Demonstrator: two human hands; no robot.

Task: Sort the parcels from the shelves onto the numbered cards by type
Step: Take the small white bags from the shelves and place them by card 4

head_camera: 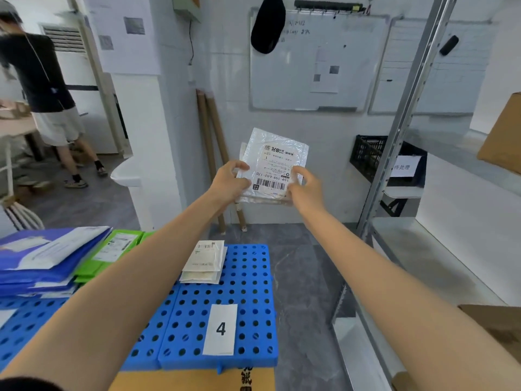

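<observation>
Cardboard box [197, 380] at the bottom edge of view, against the near rim of a blue perforated pallet [253, 277]. On the pallet, white card marked 4 [220, 329]. Beyond that card, a short stack of small white parcels [204, 261], labels up. To the left, a pile of green parcels [112, 249], then a taller pile of blue parcels [42, 258]; their cards cannot be seen from here.

Both arms stretched forward over the pallet. Left hand [229, 179] grips the left edge of a clear plastic parcel [275, 165], fingers curled behind and thumb on the front. Right hand [304, 190] pinches its lower right edge, fingers partly curled. Parcel held up in the air, near upright, label toward the camera, well above the pallet and past its far end.

Right side: metal shelves [394, 136], mostly bare where visible, brown boxes [501, 136] remaining at the right edge. Black crate [369, 156] behind the upright. Another person [42, 80] stands far left.

Judgement: sorting well under way, three types already piled. Held parcel not yet placed; it looks closest to the white stack at card 4. Boxes on the shelves remain to be sorted.
</observation>
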